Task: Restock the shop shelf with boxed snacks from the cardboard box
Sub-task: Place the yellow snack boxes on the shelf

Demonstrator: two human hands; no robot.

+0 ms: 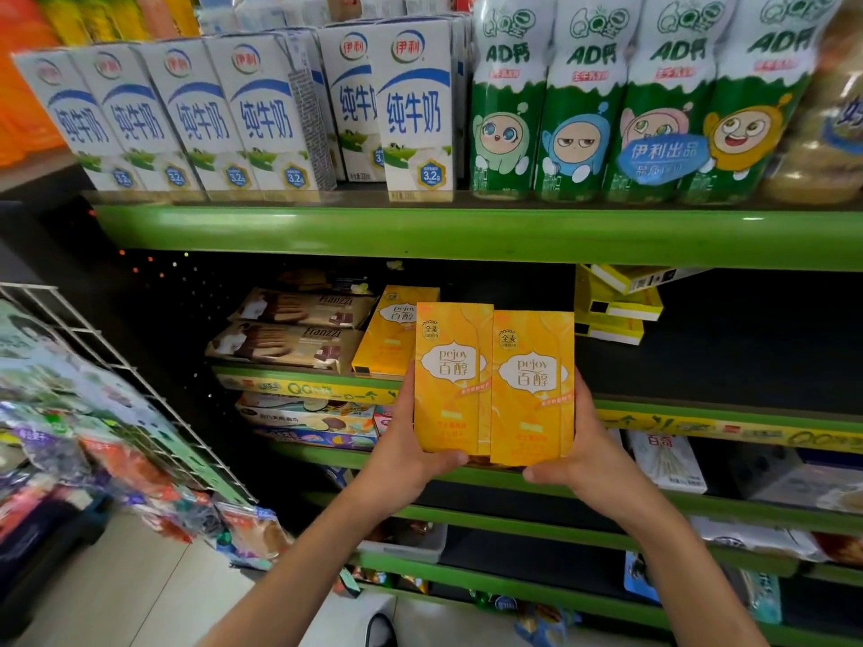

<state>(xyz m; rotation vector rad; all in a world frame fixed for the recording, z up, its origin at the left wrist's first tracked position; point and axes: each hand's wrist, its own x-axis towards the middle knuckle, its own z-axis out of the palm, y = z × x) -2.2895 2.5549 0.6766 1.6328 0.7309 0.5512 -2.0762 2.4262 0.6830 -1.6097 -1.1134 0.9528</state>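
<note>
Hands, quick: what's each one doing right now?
Left hand: closed on the left yellow Pejoy box.
Right hand: closed on the right yellow Pejoy box.

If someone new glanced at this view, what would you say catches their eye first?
Two bright yellow Pejoy snack boxes stand upright, side by side at centre, the left hand and right hand gripping them before the green-edged shelf. Above, white milk cartons and green cartoon drink bottles line the top shelf.

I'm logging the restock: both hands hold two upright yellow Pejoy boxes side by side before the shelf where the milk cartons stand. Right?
Not quite. The left hand and right hand hold the Pejoy boxes before the shelf below; the milk cartons stand one level higher, as the head view shows.
</note>
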